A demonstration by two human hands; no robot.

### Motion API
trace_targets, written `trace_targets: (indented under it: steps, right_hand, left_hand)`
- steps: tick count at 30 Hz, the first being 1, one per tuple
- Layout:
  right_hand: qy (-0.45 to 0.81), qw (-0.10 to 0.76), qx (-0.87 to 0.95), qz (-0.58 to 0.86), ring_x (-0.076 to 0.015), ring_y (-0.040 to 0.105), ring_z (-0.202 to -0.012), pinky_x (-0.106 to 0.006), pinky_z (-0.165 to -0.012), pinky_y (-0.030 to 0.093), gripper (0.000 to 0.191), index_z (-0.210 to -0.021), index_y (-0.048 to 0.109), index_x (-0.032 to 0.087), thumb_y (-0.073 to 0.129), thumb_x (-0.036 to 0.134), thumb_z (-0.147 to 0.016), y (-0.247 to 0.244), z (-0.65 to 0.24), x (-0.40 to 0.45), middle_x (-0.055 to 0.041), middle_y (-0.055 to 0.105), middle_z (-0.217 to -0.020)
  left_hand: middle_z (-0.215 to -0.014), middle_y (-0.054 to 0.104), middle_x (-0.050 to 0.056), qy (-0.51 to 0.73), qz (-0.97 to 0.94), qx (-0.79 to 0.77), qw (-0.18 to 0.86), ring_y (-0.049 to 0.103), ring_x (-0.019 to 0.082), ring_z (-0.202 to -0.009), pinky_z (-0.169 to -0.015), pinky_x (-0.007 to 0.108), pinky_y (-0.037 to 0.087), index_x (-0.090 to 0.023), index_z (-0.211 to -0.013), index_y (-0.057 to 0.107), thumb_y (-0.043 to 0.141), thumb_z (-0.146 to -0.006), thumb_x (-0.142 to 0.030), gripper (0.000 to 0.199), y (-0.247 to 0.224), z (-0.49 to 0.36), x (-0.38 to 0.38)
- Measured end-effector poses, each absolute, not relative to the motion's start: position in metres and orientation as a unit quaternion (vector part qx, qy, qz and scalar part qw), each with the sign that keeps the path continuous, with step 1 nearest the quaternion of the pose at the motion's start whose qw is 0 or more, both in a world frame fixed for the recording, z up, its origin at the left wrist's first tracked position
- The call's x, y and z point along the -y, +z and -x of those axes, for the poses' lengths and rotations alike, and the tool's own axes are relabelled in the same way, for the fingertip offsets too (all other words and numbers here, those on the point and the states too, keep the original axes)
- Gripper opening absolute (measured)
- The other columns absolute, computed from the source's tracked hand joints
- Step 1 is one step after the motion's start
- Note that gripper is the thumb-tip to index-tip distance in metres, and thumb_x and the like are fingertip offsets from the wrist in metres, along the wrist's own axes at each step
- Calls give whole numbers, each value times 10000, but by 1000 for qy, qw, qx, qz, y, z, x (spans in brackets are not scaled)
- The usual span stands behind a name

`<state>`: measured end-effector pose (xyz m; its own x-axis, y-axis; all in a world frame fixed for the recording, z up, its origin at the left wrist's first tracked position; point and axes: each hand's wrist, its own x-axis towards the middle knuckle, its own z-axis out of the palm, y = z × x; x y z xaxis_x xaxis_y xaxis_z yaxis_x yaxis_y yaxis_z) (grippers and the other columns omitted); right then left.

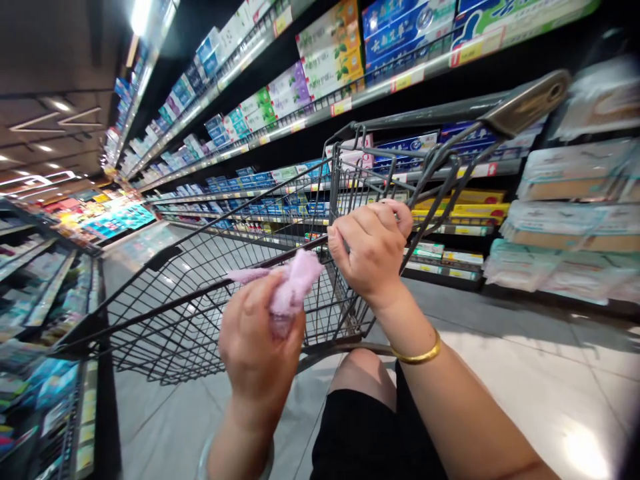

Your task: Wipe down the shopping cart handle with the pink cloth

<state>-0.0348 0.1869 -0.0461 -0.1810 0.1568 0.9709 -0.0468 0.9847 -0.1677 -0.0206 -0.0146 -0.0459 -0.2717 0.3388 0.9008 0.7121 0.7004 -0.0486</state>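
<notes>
My left hand [257,343] is closed around a crumpled lilac cloth [300,280]; part of it sticks out above the thumb and a thin end trails left. My right hand [373,247], with a gold bangle [417,350] at the wrist, has its fingers curled over the rear corner of the shopping cart [170,308]. The cart's dark wire basket tilts across the view, and no goods show inside it. Its grey handlebar [435,112] runs beyond my right hand, untouched. My right fingertips are hidden from view.
Long shelves [280,133] stacked with boxed goods line the aisle beyond the cart. Another shelf unit [55,400] stands at the left. Clear plastic packs [570,227] hang at the right. Pale floor tiles [525,353] lie beneath, with my bent knee [363,373] near the cart.
</notes>
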Motion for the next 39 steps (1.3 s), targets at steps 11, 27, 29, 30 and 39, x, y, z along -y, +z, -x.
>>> trace_targets:
  steps: [11, 27, 29, 30, 39]
  right_hand:
    - [92, 632, 769, 30, -202, 621, -1030, -416, -1144, 306, 292, -872, 663, 274, 465, 405, -1043, -46, 33, -188, 15, 701, -887]
    - [86, 654, 751, 20, -194, 591, -1028, -410, -1143, 303, 286, -894, 685, 278, 471, 397, -1041, -49, 36, -190, 9, 709, -889]
    - [91, 639, 763, 26, -200, 594, -1041, -422, -1144, 299, 314, -896, 691, 292, 444, 407, -1052, -49, 36, -190, -2, 714, -896]
    - [94, 633, 768, 28, -202, 598, -1046, -426, -1146, 299, 320, -898, 693, 295, 438, 409, -1055, -49, 35, -190, -4, 715, -898]
    - [91, 687, 721, 18, -215, 626, -1065, -465, -1196, 307, 278, -956, 739, 289, 486, 382, -1024, -54, 41, -185, -10, 733, -950]
  left_hand:
    - [-1201, 645, 106, -171, 448, 717, 506, 630, 290, -1227, -1062, 542, 542, -257, -1130, 653, 711, -791, 6, 433, -106, 38, 11]
    - [-1116, 673, 80, -152, 363, 778, 490, 645, 276, -1109, -962, 477, 521, -288, -1083, 691, 715, -810, -75, 347, -116, 30, 6]
    - [-1127, 662, 89, -186, 350, 774, 494, 643, 274, -1111, -953, 467, 530, -273, -1102, 686, 710, -810, -70, 357, -112, 29, 12]
    - [-1139, 659, 95, -199, 341, 767, 506, 640, 278, -1123, -958, 470, 530, -267, -1113, 684, 711, -808, -68, 365, -106, 29, 13]
    - [-1125, 702, 102, -163, 341, 815, 440, 652, 295, -1066, -914, 482, 504, -265, -1063, 719, 694, -804, -94, 312, -104, 29, 5]
